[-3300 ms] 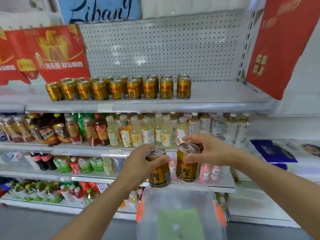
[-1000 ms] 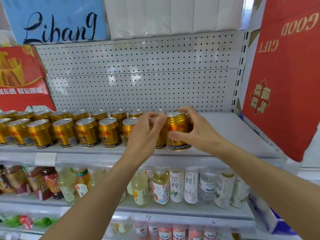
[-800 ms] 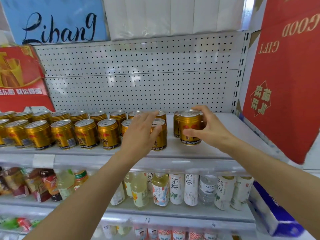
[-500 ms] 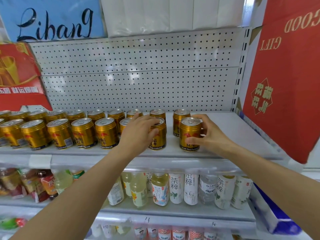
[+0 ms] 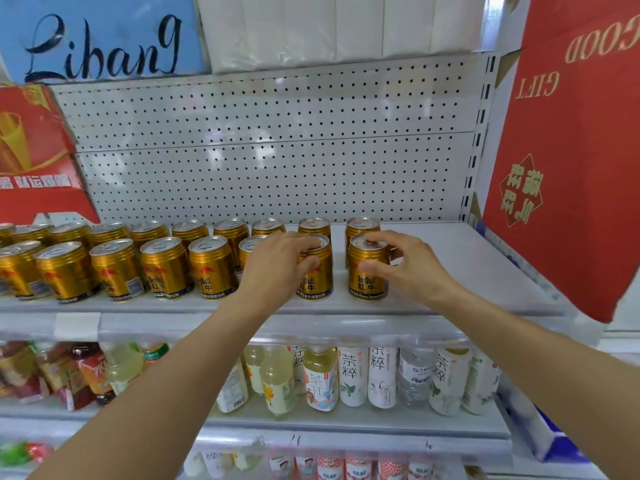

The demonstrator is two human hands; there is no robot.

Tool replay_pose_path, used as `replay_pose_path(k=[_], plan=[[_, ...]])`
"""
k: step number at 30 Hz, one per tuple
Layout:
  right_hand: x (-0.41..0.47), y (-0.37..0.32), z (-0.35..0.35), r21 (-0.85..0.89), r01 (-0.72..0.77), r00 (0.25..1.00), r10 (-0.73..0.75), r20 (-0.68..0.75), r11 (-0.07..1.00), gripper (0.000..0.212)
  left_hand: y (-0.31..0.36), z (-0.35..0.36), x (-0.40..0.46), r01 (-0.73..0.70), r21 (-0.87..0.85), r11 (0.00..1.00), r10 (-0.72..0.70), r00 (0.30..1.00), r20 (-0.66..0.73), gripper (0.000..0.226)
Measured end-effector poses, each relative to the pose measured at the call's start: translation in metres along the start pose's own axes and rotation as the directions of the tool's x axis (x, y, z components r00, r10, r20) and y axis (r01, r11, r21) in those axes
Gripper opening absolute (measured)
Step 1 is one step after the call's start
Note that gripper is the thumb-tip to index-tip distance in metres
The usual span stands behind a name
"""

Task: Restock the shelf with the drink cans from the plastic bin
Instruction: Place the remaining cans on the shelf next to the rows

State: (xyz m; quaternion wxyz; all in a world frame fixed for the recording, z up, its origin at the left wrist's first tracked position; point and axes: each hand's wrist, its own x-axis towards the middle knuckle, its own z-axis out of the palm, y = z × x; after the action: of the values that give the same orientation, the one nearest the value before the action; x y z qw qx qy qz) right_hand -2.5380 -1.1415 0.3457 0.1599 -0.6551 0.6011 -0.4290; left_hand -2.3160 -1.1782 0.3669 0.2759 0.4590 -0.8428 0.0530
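The left hand point(image 5: 277, 265) grips one gold Red Bull can point(image 5: 317, 271); the right hand point(image 5: 405, 263) grips another point(image 5: 367, 268) at its 3 o'clock, both upright on the shelf point(image 5: 450, 271), extending the front row; the bin is out of view.

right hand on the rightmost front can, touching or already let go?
Touching. Head view: the right hand has its thumb across the front of the rightmost front can and fingers curled over its top rim.
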Motion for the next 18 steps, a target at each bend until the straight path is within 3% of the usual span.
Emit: replay_pose_path(k=[18], plan=[[-0.0033, -0.009, 0.0036, -0.018, -0.035, 0.999, 0.035, -0.005, 0.999, 0.051, 0.0029, 0.0032, 0.0042, 0.026, 0.004, 1.0, -0.026, 1.0, 0.009, 0.039]])
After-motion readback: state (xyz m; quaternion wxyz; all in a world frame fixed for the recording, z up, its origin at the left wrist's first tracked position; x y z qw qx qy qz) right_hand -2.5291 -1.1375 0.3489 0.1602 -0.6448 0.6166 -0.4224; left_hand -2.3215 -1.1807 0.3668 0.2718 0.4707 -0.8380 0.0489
